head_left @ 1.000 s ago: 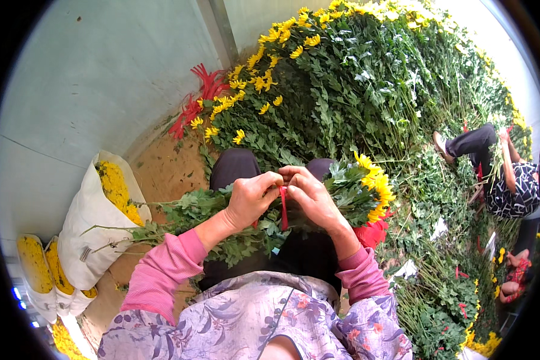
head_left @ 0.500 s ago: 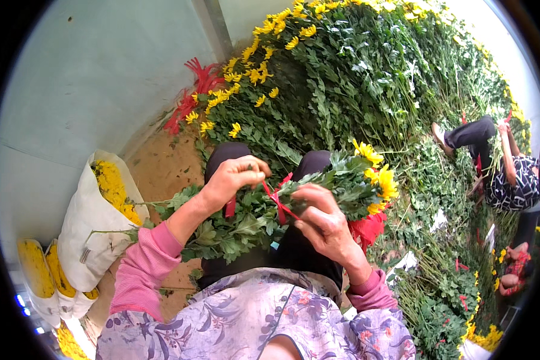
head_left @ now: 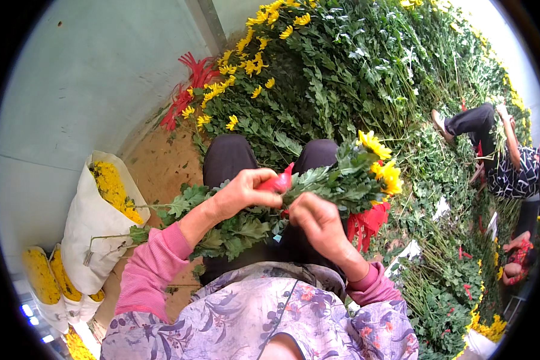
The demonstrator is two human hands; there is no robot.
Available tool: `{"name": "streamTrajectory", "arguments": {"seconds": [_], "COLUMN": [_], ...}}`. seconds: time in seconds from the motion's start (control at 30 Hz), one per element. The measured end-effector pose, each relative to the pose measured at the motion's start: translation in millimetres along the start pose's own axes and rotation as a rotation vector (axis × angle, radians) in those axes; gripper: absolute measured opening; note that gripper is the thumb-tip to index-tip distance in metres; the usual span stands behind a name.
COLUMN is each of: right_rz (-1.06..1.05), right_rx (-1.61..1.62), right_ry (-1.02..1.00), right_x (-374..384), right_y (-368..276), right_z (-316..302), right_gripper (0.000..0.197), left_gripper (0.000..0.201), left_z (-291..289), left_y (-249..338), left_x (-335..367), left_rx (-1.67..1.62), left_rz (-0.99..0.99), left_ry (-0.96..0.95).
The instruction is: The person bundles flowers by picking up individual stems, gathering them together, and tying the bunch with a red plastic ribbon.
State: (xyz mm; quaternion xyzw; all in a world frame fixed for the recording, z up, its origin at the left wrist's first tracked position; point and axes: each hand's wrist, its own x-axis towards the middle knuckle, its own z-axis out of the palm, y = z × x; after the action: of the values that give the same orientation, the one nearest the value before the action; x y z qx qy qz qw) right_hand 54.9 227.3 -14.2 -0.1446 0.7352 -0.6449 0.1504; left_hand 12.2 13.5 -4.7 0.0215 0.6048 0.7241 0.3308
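Observation:
Across my dark-trousered knees lies a bunch of yellow chrysanthemums point(head_left: 336, 183), its blooms to the right and its leafy stems reaching left. Thumb and fingers of my left hand point(head_left: 243, 193) pinch a red ribbon point(head_left: 277, 182) that loops up above the middle of the bunch. My right hand point(head_left: 321, 223) is closed low against the bunch, just right of my left. A short bit of red shows at its fingertips, so it seems to grip the ribbon's other end; the fingers partly hide this. More red strips point(head_left: 369, 225) hang by my right knee.
Cut chrysanthemums point(head_left: 348, 78) form a large heap ahead. White sacks point(head_left: 78, 225) of yellow petals stand at the left by a pale wall point(head_left: 96, 72). Red strips point(head_left: 192, 78) lie beside the heap. At the right sit another person point(head_left: 513, 174) and, nearer, a person in red point(head_left: 516, 264).
My left hand has moved right and down, and the ribbon now bunches into a loop at its fingers. My right hand has drawn in closer and curled tighter.

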Motion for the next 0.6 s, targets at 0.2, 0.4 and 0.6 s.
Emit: {"name": "streamTrajectory", "arguments": {"seconds": [0.2,0.4,0.6], "right_rz": [-0.373,-0.309,-0.112], "right_rx": [-0.231,-0.42,0.318], "right_ry": [0.141,-0.012,-0.227], "right_x": [44.1,39.8,36.9], "right_y": [-28.3,1.9,7.0], "right_z": [-1.4,-16.6,-28.1], "right_gripper": [0.01,0.014,0.007], "left_gripper": [0.02,0.009,0.011], "left_z": [-2.4,-10.0,-20.7], "left_y": [-8.0,-7.7,-4.1], "left_x": [-4.0,-5.8,-7.3], "left_rx": [0.395,0.237,-0.011], "left_rz": [0.14,0.151,-0.015], "left_ry": [-0.077,-0.068,-0.081]}}
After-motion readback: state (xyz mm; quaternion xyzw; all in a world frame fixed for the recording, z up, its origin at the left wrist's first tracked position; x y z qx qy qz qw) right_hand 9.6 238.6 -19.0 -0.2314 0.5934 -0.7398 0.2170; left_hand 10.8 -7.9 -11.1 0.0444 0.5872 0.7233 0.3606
